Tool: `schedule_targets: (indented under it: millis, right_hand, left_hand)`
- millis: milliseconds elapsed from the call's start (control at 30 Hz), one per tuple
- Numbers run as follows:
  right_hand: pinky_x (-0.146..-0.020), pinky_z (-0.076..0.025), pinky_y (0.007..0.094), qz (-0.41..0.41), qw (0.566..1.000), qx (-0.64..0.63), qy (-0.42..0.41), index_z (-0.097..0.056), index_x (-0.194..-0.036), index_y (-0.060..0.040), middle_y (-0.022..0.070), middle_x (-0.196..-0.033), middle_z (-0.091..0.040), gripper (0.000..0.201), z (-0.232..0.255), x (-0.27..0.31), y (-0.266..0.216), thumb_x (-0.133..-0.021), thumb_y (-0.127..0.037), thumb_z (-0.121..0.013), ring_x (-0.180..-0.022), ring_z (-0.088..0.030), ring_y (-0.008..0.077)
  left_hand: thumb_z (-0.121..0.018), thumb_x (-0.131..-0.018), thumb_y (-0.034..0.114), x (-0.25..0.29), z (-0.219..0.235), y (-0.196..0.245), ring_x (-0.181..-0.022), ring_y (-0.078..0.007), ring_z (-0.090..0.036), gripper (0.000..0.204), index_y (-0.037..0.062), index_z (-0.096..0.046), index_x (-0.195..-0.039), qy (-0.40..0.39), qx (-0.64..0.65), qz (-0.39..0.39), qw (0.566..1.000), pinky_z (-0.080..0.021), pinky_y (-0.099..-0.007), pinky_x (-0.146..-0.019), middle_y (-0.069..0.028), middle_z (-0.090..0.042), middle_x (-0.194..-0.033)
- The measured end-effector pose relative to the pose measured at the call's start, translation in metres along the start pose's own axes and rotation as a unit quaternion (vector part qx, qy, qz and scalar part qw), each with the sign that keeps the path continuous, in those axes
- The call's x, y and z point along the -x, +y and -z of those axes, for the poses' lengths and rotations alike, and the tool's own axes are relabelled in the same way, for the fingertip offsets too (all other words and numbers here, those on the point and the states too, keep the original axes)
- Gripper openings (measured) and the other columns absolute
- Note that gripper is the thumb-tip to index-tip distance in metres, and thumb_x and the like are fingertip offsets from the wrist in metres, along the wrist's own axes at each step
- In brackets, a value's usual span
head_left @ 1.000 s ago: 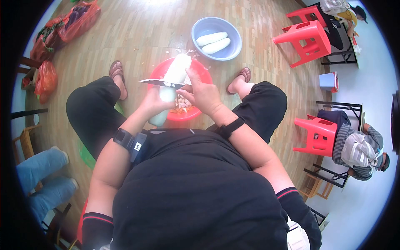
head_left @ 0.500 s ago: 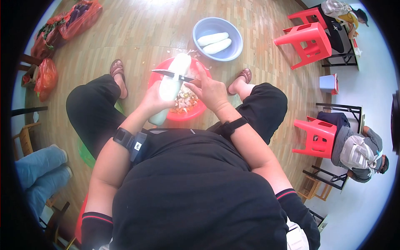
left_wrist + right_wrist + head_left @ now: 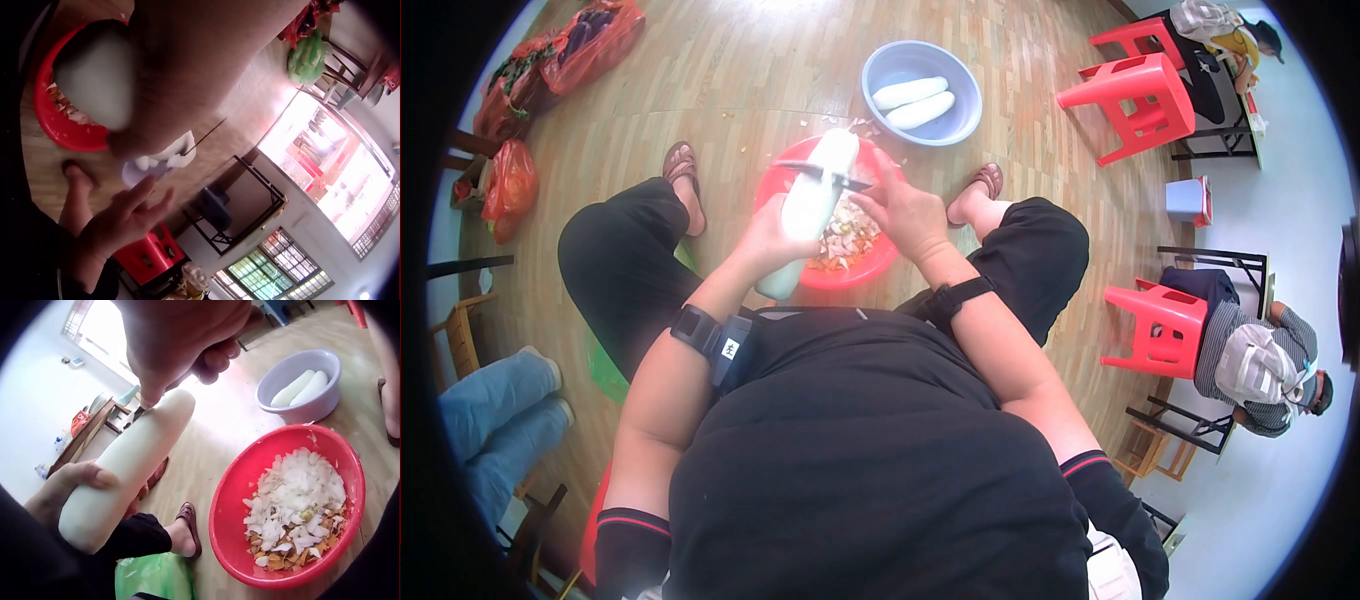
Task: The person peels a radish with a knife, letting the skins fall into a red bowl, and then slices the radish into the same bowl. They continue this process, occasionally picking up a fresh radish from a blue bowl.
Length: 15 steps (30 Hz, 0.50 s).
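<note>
My left hand (image 3: 768,238) grips a long white radish (image 3: 128,465) around its lower half, with the thumb lying along its side in the right wrist view. The radish slants over a red basin (image 3: 226,519) that holds white shavings (image 3: 306,481) and orange peelings (image 3: 287,557). My right hand (image 3: 912,218) holds a knife (image 3: 800,168) by its handle, and the blade lies across the upper part of the radish. From the right wrist, most of the blade is hidden behind the radish and the fingers.
Beyond the red basin, a pale blue basin (image 3: 970,110) holds two white radishes (image 3: 915,102). Red bags (image 3: 590,50) lie on the floor at far left. Red stools (image 3: 1135,100) and seated people are at right. Someone's jeans-clad legs (image 3: 505,395) show at lower left.
The knife has moved up along the radish, away from my body, and my right hand has shifted slightly right. My left hand keeps its grip on the radish.
</note>
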State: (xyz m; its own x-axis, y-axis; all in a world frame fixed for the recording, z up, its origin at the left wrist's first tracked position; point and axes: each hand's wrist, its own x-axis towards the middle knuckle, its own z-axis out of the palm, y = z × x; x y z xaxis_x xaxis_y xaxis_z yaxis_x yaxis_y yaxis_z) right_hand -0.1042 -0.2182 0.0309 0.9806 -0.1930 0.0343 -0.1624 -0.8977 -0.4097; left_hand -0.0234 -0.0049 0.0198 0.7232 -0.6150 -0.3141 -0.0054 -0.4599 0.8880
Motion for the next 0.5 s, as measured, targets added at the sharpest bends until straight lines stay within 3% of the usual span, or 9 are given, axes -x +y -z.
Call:
schedule_targets:
  millis: [133,200,300,433,500]
  right_hand:
    - [-0.06,-0.052,0.0407,-0.072,0.997,0.036,0.0,-0.032,-0.14,-0.0138,0.007,-0.084,-0.07,0.071,0.011,-0.002,0.015,-0.085,-0.05,-0.059,-0.071,-0.066,0.0322]
    - [-0.06,-0.052,0.0414,-0.069,0.997,0.028,0.001,-0.033,-0.14,-0.0139,0.0081,-0.084,-0.07,0.071,0.012,-0.001,0.009,-0.085,-0.05,-0.059,-0.07,-0.066,0.0326]
    - [-0.061,-0.052,0.0422,-0.049,0.999,-0.003,-0.01,-0.034,-0.139,-0.0137,0.0092,-0.084,-0.069,0.069,0.005,0.002,0.0,-0.086,-0.051,-0.058,-0.07,-0.066,0.033]
    - [-0.064,-0.053,0.0413,0.003,1.0,-0.023,-0.016,-0.036,-0.137,-0.0135,0.0083,-0.083,-0.07,0.067,0.001,0.006,-0.017,-0.086,-0.05,-0.058,-0.071,-0.066,0.0321]
    - [-0.068,-0.053,0.0394,-0.021,0.996,-0.052,-0.074,-0.036,-0.137,-0.0136,0.0087,-0.089,-0.071,0.068,0.002,0.005,-0.026,-0.086,-0.051,-0.059,-0.076,-0.067,0.0299]
  left_hand:
    - [-0.078,-0.057,0.02,0.0,0.002,0.001,-0.092,-0.0246,-0.062,0.053,-0.0025,-0.055,-0.099,-0.017,0.004,-0.006,1.0,-0.049,-0.0353,-0.078,-0.0158,-0.061,-0.095]
    - [-0.078,-0.057,0.017,-0.004,-0.001,-0.011,-0.098,-0.0194,-0.058,0.068,-0.0035,-0.048,-0.114,-0.019,-0.002,0.009,1.0,-0.047,-0.0315,-0.087,-0.0129,-0.059,-0.104]
    - [-0.079,-0.056,0.023,-0.006,-0.004,-0.016,-0.095,-0.0258,-0.061,0.063,-0.0034,-0.052,-0.106,0.018,-0.021,-0.006,1.0,-0.049,-0.0354,-0.081,-0.0164,-0.06,-0.098]
    - [-0.08,-0.057,0.024,-0.002,0.0,-0.004,-0.097,-0.0268,-0.061,0.068,-0.0035,-0.05,-0.111,0.006,-0.039,0.026,0.999,-0.049,-0.0358,-0.083,-0.0166,-0.06,-0.102]
    - [-0.081,-0.057,0.025,0.0,0.0,0.0,-0.102,-0.0274,-0.06,0.072,-0.0033,-0.049,-0.114,0.02,-0.064,0.05,0.996,-0.049,-0.0365,-0.086,-0.0173,-0.06,-0.106]
